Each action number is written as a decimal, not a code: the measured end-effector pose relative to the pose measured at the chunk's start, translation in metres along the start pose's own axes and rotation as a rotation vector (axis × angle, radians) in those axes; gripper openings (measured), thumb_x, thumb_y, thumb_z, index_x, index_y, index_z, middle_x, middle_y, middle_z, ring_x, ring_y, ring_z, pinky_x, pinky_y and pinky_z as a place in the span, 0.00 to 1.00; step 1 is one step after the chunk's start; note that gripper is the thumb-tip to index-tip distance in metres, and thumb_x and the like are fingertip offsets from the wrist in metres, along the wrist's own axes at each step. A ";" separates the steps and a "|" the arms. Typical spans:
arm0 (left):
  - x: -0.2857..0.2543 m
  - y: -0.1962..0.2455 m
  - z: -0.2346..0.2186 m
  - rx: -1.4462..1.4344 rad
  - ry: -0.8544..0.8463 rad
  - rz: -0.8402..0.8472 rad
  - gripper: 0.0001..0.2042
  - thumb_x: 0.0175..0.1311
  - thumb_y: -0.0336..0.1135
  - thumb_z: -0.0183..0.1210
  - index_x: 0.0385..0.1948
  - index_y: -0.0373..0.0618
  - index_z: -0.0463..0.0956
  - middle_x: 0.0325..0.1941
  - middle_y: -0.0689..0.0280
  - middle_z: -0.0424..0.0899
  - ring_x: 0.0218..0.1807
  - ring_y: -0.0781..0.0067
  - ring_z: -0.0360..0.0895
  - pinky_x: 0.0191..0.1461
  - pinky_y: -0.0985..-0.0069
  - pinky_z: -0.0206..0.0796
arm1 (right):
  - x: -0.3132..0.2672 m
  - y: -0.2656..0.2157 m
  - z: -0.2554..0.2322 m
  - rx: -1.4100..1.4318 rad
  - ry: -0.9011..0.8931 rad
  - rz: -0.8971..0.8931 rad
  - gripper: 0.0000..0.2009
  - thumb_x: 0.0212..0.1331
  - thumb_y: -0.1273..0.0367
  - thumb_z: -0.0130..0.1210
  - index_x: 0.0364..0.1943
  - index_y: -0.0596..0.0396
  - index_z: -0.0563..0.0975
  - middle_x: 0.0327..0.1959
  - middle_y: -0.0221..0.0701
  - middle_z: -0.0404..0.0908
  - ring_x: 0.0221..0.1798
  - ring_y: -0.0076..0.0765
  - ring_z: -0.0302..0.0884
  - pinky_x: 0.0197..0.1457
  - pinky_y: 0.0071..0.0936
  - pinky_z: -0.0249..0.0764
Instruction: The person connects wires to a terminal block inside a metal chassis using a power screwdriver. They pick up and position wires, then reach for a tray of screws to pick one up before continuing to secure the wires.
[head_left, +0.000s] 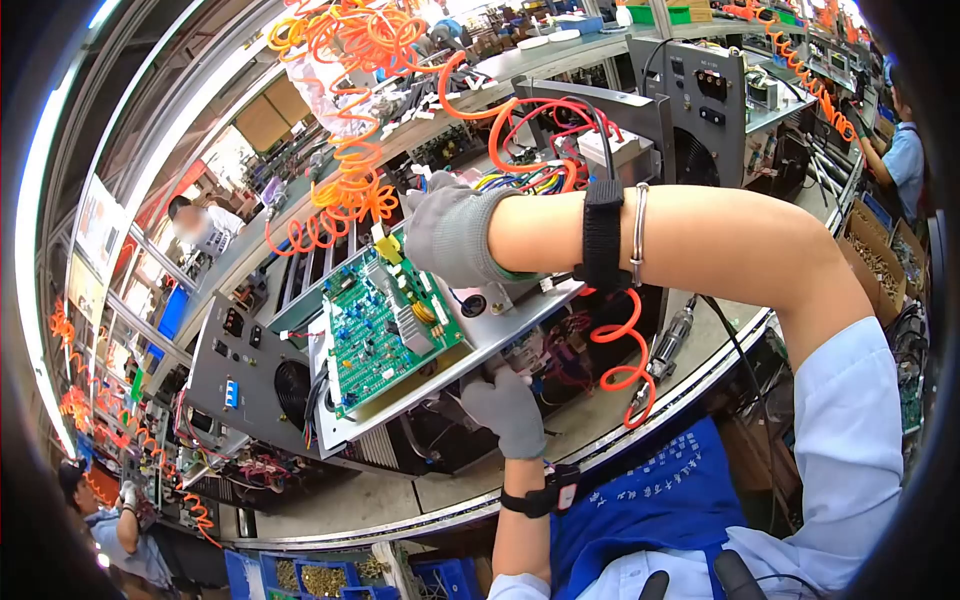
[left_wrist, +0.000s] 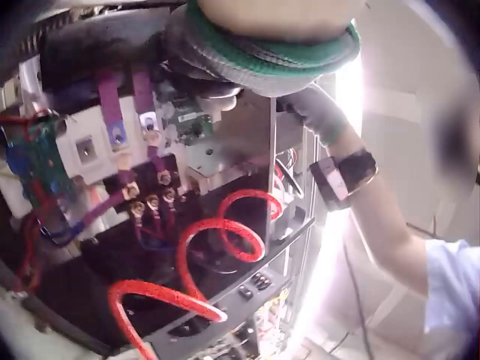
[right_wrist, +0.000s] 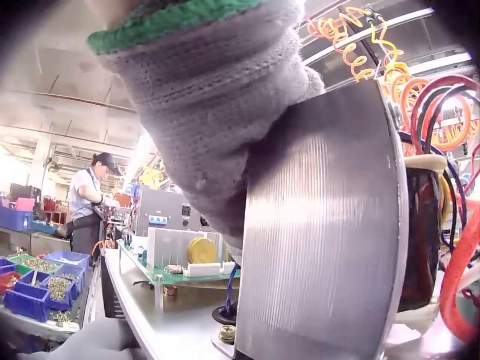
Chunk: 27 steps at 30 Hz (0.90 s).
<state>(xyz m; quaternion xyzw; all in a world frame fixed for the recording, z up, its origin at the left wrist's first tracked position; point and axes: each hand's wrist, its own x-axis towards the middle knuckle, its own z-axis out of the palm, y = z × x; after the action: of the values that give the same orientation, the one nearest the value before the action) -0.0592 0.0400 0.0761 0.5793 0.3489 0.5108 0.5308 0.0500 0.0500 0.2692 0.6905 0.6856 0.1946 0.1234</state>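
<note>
A green circuit board [head_left: 385, 325] lies on a tilted metal panel [head_left: 350, 437]. My right hand [head_left: 460, 235], gloved in grey, is at the board's upper right; in the right wrist view this glove [right_wrist: 217, 112] curls over the upper edge of an upright metal plate [right_wrist: 322, 232], with most fingers hidden behind it. Below the panel's front edge is my gloved left hand [head_left: 505, 410], its fingertips partly hidden under the edge. The left wrist view shows that glove [left_wrist: 255, 64] above terminals with purple sleeves [left_wrist: 111, 97]; its grip is unclear there.
A red coiled hose [head_left: 620, 370] hangs beside a metal tool [head_left: 672, 340] at right. Grey housings with fans [head_left: 240, 375] stand on the bench, and orange coils [head_left: 355, 150] hang above. Blue bins with small parts [head_left: 325, 580] are at the bottom. A worker [right_wrist: 94, 199] stands farther off.
</note>
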 end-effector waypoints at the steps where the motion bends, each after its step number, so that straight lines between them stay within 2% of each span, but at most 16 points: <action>1: 0.003 -0.001 0.002 0.006 0.003 -0.003 0.09 0.62 0.29 0.55 0.35 0.30 0.76 0.21 0.60 0.80 0.19 0.73 0.75 0.20 0.80 0.65 | 0.000 0.000 -0.001 0.020 -0.037 0.009 0.13 0.42 0.67 0.64 0.34 0.56 0.83 0.35 0.33 0.81 0.51 0.40 0.71 0.50 0.46 0.65; 3: 0.011 0.008 0.007 -0.160 -0.047 -0.071 0.12 0.59 0.20 0.49 0.42 0.22 0.74 0.30 0.59 0.80 0.30 0.66 0.78 0.36 0.69 0.74 | -0.001 -0.001 -0.001 0.052 -0.018 0.006 0.12 0.42 0.68 0.63 0.33 0.57 0.83 0.35 0.33 0.82 0.52 0.40 0.71 0.49 0.46 0.65; 4: 0.005 0.024 0.011 -0.230 -0.054 -0.262 0.18 0.57 0.17 0.46 0.50 0.24 0.67 0.41 0.55 0.79 0.37 0.65 0.79 0.45 0.69 0.75 | -0.002 -0.002 -0.001 0.035 0.000 0.019 0.12 0.42 0.68 0.63 0.33 0.57 0.83 0.35 0.34 0.82 0.51 0.40 0.72 0.48 0.46 0.65; 5: 0.010 0.012 0.014 -0.225 -0.053 -0.255 0.18 0.57 0.17 0.46 0.50 0.24 0.67 0.41 0.55 0.79 0.37 0.65 0.79 0.45 0.69 0.75 | -0.004 -0.003 0.000 0.018 0.019 0.036 0.12 0.41 0.69 0.63 0.32 0.58 0.83 0.35 0.34 0.82 0.50 0.40 0.73 0.48 0.46 0.65; 6: 0.020 -0.012 0.020 -0.247 0.000 -0.077 0.19 0.57 0.16 0.46 0.52 0.24 0.65 0.46 0.54 0.77 0.41 0.65 0.78 0.48 0.71 0.75 | -0.008 -0.005 -0.002 -0.002 0.013 0.063 0.11 0.41 0.69 0.62 0.32 0.58 0.83 0.32 0.35 0.83 0.44 0.40 0.75 0.47 0.45 0.64; 7: 0.023 -0.012 0.023 -0.267 0.049 0.099 0.20 0.57 0.16 0.47 0.54 0.25 0.63 0.52 0.53 0.75 0.45 0.65 0.77 0.51 0.72 0.74 | -0.007 -0.005 -0.001 0.005 0.017 0.067 0.11 0.41 0.69 0.62 0.32 0.58 0.83 0.32 0.35 0.83 0.44 0.40 0.75 0.47 0.45 0.64; 8: 0.017 -0.005 0.023 -0.257 0.048 0.073 0.21 0.56 0.16 0.49 0.54 0.26 0.61 0.55 0.52 0.72 0.50 0.64 0.75 0.56 0.72 0.72 | -0.007 -0.005 -0.001 -0.016 0.024 0.043 0.11 0.41 0.69 0.62 0.32 0.58 0.83 0.31 0.35 0.83 0.43 0.40 0.76 0.48 0.46 0.63; 9: 0.018 -0.012 0.020 -0.250 0.042 0.075 0.21 0.56 0.16 0.49 0.54 0.26 0.61 0.55 0.52 0.72 0.50 0.64 0.75 0.56 0.72 0.72 | -0.007 -0.004 0.000 -0.037 0.031 0.020 0.11 0.41 0.69 0.62 0.31 0.58 0.83 0.29 0.36 0.83 0.41 0.41 0.77 0.48 0.46 0.63; 12: 0.027 -0.029 0.009 -0.313 -0.088 -0.070 0.20 0.57 0.17 0.50 0.54 0.27 0.63 0.54 0.53 0.73 0.49 0.64 0.76 0.57 0.72 0.70 | -0.010 -0.005 -0.008 0.000 0.013 0.012 0.10 0.41 0.68 0.62 0.30 0.57 0.83 0.29 0.36 0.83 0.41 0.41 0.79 0.46 0.46 0.62; 15: 0.030 -0.031 0.003 -0.206 -0.075 -0.054 0.19 0.58 0.19 0.52 0.53 0.28 0.66 0.54 0.54 0.75 0.49 0.63 0.76 0.57 0.71 0.68 | -0.010 -0.006 -0.008 0.019 0.034 0.027 0.10 0.41 0.69 0.63 0.29 0.55 0.84 0.28 0.35 0.83 0.40 0.41 0.79 0.44 0.44 0.64; 18: 0.037 -0.035 0.001 -0.020 -0.111 0.030 0.16 0.58 0.22 0.56 0.49 0.29 0.69 0.52 0.54 0.77 0.48 0.64 0.76 0.55 0.72 0.67 | -0.011 -0.006 -0.008 -0.002 0.024 0.046 0.09 0.40 0.69 0.63 0.29 0.54 0.83 0.29 0.35 0.84 0.40 0.40 0.80 0.45 0.43 0.64; 19: 0.037 -0.037 0.001 -0.014 -0.122 0.151 0.16 0.59 0.20 0.54 0.50 0.30 0.65 0.40 0.54 0.78 0.34 0.69 0.76 0.37 0.77 0.68 | -0.010 -0.006 -0.008 -0.002 0.026 0.048 0.09 0.40 0.69 0.63 0.29 0.54 0.83 0.29 0.35 0.84 0.40 0.40 0.80 0.45 0.43 0.64; 21: 0.035 -0.035 0.006 -0.008 -0.136 0.267 0.16 0.59 0.18 0.51 0.50 0.32 0.61 0.28 0.54 0.79 0.19 0.74 0.76 0.19 0.82 0.68 | -0.012 -0.005 -0.010 0.034 0.032 0.026 0.10 0.39 0.69 0.63 0.31 0.53 0.83 0.30 0.33 0.84 0.41 0.40 0.80 0.47 0.44 0.63; 24: 0.033 -0.035 0.012 -0.007 -0.017 0.452 0.17 0.58 0.18 0.53 0.49 0.31 0.62 0.34 0.55 0.79 0.22 0.76 0.76 0.20 0.81 0.68 | -0.011 -0.005 -0.006 0.042 0.050 0.051 0.11 0.41 0.69 0.64 0.32 0.53 0.84 0.33 0.32 0.84 0.46 0.40 0.78 0.49 0.45 0.62; 27: 0.031 -0.039 0.015 -0.067 -0.037 0.319 0.17 0.56 0.17 0.51 0.48 0.31 0.63 0.38 0.56 0.78 0.23 0.76 0.75 0.19 0.80 0.67 | -0.012 -0.004 -0.011 0.051 -0.012 0.030 0.12 0.43 0.68 0.63 0.34 0.54 0.84 0.36 0.33 0.84 0.50 0.39 0.75 0.49 0.45 0.63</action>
<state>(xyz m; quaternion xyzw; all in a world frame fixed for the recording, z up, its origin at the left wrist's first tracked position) -0.0324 0.0733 0.0463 0.6186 0.2255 0.5894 0.4681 0.0423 0.0372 0.2759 0.7047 0.6794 0.1746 0.1068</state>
